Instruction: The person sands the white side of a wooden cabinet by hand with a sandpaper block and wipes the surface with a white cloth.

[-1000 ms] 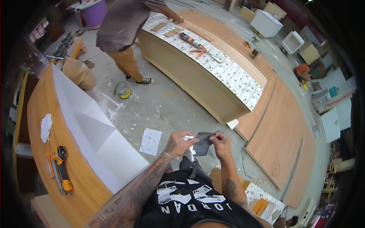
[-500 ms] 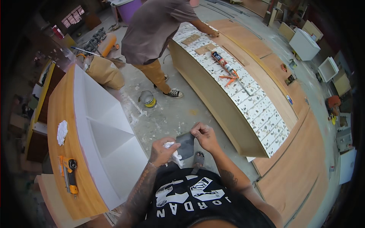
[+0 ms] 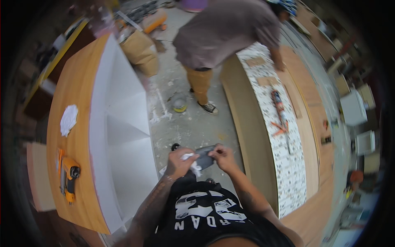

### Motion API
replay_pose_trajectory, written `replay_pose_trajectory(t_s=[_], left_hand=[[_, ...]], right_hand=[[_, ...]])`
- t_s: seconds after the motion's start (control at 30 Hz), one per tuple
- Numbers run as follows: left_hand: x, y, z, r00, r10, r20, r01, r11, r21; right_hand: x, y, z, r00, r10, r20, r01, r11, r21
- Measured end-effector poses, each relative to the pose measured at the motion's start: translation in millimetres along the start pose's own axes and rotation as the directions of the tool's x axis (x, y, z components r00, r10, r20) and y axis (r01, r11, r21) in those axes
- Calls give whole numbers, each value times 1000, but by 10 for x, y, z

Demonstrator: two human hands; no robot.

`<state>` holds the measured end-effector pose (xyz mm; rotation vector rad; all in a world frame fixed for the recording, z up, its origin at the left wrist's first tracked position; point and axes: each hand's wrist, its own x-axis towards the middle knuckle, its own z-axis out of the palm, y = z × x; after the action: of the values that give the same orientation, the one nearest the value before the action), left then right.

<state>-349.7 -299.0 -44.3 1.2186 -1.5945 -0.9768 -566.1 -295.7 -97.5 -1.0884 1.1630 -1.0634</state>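
Concrete floor (image 3: 205,131) | left hand (image 3: 178,164): pinching white rag (image 3: 196,166), dark sandpaper-like sheet (image 3: 204,159) | right hand (image 3: 224,158): pinching sheet | handling underway, releasing neither

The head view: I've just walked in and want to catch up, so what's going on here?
The person's right hand pinches one side of a dark sheet; the left hand is at its other side and also holds a crumpled white wad. To the left, an orange-and-black power tool lies on a wooden cabinet top. Ahead and to the right, a co-worker bends over a long unit with a patterned white top, where a caulking gun lies.
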Motion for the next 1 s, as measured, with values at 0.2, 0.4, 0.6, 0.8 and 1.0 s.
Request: replay_pose_trajectory(t_s=[0.2,0.4,0.6,0.8,1.0], left_hand=[[1033,-288,-351,984,150,-98,-156,986,-52],[1743,-571,-935,982,122,-142,-139,984,-115],[2010,-919,-1523,954,-23,-300,-42,977,-210],[1971,-1236,-1959,846,-116,-520,29,985,-173],[2149,-1316,-2313,754,-189,-629,136,982,-132]], right_hand=[[1001,-411,389,986,117,-119,-96,981,171],[1890,-508,697,999,9,-49,-16,991,-129],[2584,-743,1230,984,58,168,-39,993,-114],[3252,-636,1810,919,72,388,-19,990,-138],[3920,-806,2225,763,109,637,48,973,-224]])
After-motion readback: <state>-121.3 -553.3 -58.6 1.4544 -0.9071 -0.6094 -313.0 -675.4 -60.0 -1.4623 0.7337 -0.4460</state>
